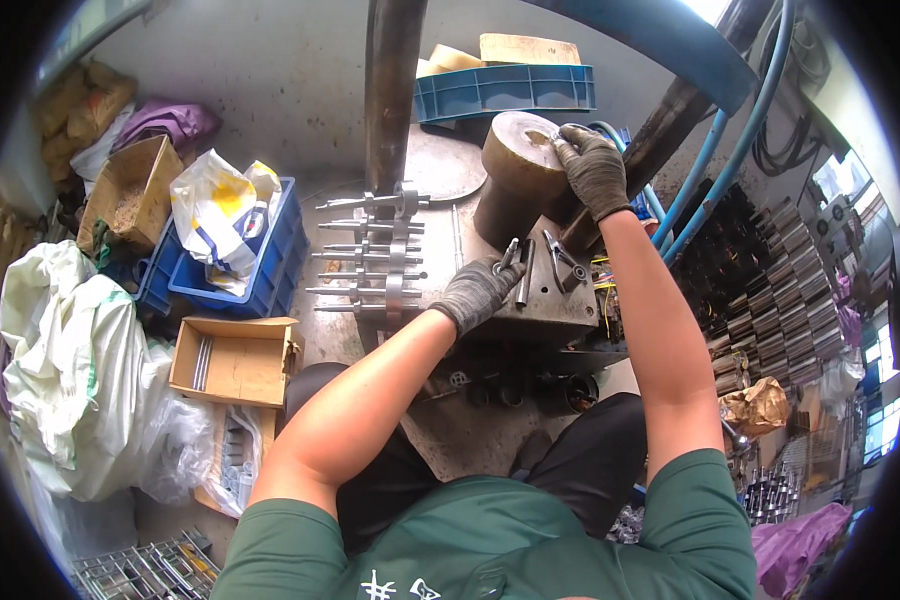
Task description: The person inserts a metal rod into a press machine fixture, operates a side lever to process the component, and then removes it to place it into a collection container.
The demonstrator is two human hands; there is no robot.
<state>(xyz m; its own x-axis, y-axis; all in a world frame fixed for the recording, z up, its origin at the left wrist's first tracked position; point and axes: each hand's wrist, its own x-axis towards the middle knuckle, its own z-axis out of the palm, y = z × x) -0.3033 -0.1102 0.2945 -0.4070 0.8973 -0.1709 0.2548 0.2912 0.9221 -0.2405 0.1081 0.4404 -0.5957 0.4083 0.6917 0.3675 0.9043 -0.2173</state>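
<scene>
A grey work glove covers my left hand (478, 294), whose fingers close round a short shiny metal piece (510, 253); its lower part is hidden in the grip. Right beside those fingertips a dark metal rod (526, 272) lies on a steel block (560, 312). Pliers (564, 264) rest on the same block, to the rod's right. Behind it rises a thick brown metal cylinder (515, 165) with a hole in its top. My gloved right hand (592, 172) touches the rim by that hole, fingers bent together; whatever they pinch is too small to make out.
Several metal shafts with round collars (395, 262) stand in a row on the bench to the left. A blue crate (285, 255) with plastic bags and a cardboard box (232, 365) sit farther left. A blue tray (505, 92) is at the back; blue hoses (740, 145) hang right.
</scene>
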